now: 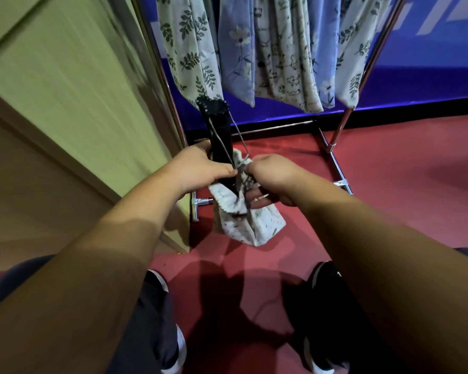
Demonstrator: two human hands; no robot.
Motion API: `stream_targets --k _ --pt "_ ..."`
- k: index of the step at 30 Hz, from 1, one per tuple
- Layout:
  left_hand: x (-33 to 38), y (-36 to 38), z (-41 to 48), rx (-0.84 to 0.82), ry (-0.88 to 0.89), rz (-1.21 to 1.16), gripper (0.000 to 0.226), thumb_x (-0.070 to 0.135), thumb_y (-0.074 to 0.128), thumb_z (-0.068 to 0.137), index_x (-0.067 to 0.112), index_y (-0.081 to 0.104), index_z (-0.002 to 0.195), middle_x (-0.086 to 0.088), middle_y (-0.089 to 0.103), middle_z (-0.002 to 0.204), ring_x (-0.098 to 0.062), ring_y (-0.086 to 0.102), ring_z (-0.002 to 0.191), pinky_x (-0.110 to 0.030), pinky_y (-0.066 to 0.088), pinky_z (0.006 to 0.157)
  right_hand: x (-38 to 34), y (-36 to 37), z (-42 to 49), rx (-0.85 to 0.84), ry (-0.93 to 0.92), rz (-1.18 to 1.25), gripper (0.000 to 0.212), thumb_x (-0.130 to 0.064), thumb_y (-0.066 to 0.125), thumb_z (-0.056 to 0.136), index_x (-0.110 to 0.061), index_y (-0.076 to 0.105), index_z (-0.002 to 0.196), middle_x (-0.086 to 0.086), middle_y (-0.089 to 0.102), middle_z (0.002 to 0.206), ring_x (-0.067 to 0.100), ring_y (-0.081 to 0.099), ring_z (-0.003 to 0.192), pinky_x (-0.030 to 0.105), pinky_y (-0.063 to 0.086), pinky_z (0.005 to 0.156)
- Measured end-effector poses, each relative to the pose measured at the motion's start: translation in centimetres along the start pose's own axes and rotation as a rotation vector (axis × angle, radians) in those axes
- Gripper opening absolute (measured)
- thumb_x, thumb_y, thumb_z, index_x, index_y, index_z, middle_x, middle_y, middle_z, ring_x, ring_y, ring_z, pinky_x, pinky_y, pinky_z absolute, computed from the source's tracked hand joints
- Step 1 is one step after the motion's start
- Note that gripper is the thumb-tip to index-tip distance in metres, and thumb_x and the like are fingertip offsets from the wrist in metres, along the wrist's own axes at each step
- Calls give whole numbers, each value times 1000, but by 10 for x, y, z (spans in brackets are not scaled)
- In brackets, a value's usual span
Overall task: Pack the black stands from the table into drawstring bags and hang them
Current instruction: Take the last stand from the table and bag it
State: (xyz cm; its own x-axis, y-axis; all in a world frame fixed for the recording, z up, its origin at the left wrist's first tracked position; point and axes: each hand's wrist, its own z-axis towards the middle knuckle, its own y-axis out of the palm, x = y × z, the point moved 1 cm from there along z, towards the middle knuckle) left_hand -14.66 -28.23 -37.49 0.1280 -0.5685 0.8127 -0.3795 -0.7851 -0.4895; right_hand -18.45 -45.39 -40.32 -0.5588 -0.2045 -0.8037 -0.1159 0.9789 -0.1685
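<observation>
Head: black stand (218, 130) in drawstring bag (265, 225) between left hand (200, 168), right hand (276, 172)

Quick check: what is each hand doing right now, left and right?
Left hand: grips the black stand.
Right hand: pinches the mouth of the drawstring bag.

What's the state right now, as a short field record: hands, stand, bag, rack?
left hand: grips the black stand
right hand: pinches the mouth of the drawstring bag
black stand: lower end in the bag, upper part sticking out
drawstring bag: held in the air, not yet hung
hung bags: several patterned ones on the rack
floor: red
</observation>
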Motion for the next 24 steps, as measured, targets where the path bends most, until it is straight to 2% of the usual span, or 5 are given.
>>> stream_targets --k 3,9,13,20,24 --pt "-4 1 1 16 -13 82 28 18 91 77 28 74 97 6 79 91 -10 75 86 -30 62 82 -2 0 6 -14 -101 198 14 -27 54 108 -20 66 113 13 73 92 28 73 68 43 66 72" --pt "-1 -7 -1 2 -115 217 40 8 95 75 7 75 110 6 71 79 -4 64 62 -14 48 52 -2 -8 9 30 -170 401 12 -20 55 108 -15 66 107 10 75 96 24 75 83 38 66 73" --pt "-3 -16 1 10 -156 344 45 15 89 85 9 68 124 0 69 98 -13 69 96 -13 49 63 -4 -15 10 116 -178 449 11 -24 63 103 -12 66 102 21 77 106 40 77 101 59 63 91" --pt "-8 -32 4 34 -177 618 19 11 60 97 4 73 86 -14 71 74 -33 72 68 -44 64 70 5 -27 11 430 -235 53 23 -35 70 94 -17 59 84 8 73 76 37 77 74 54 66 75" --pt "-10 -26 3 -13 -169 676 25 15 53 97 10 68 78 -12 71 77 -32 67 71 -34 53 62 11 -31 15 506 -293 -134 26 -42 68 97 -19 62 85 5 75 83 29 74 84 42 60 83"
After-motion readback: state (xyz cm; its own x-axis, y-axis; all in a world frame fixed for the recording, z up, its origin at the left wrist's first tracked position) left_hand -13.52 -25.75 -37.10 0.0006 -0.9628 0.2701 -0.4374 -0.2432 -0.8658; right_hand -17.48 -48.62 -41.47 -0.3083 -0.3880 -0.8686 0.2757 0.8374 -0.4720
